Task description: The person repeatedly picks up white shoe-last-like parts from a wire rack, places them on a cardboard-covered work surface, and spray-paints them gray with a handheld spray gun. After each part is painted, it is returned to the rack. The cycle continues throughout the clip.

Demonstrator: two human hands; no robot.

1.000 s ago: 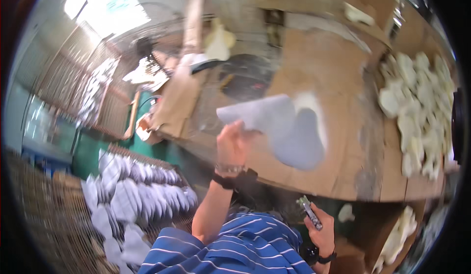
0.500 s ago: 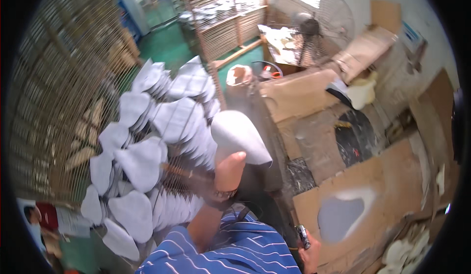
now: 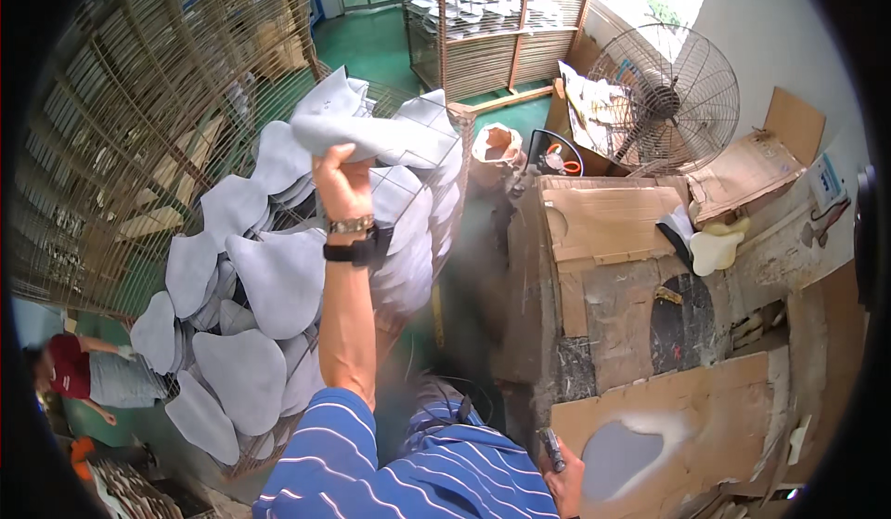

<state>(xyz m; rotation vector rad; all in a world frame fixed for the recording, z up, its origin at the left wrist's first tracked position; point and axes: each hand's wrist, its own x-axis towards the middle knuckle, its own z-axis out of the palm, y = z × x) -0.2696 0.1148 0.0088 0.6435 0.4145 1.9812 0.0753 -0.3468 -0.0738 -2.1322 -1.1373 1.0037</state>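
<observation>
1. In the head view, the left hand (image 3: 343,185) is gripping a pale grey sheet piece (image 3: 376,136) by its near edge, the thumb lying on top. The edge hold is presumably leaving most of the surface untouched.
2. The held piece is curling and extending above a crowd of similar grey pieces (image 3: 283,287); whether it is touching those beneath, I cannot tell.
3. Those pieces are leaning and overlapping in rows, perhaps to save room while leaving some faces exposed. A slatted rack (image 3: 102,240) is standing beyond them on the left.
4. The right hand (image 3: 568,482) is closing around a small metallic tool (image 3: 553,448) low beside the table, seemingly keeping it clear of the sheet.
5. Cardboard (image 3: 715,398) is covering the near tabletop, probably protecting it; a grey patch (image 3: 624,459) with a whitish fringe is showing there.
6. Farther back, a cage fan (image 3: 664,101) is facing the work area, possibly for airflow, and a co-worker (image 3: 74,366) is appearing at the far left.
</observation>
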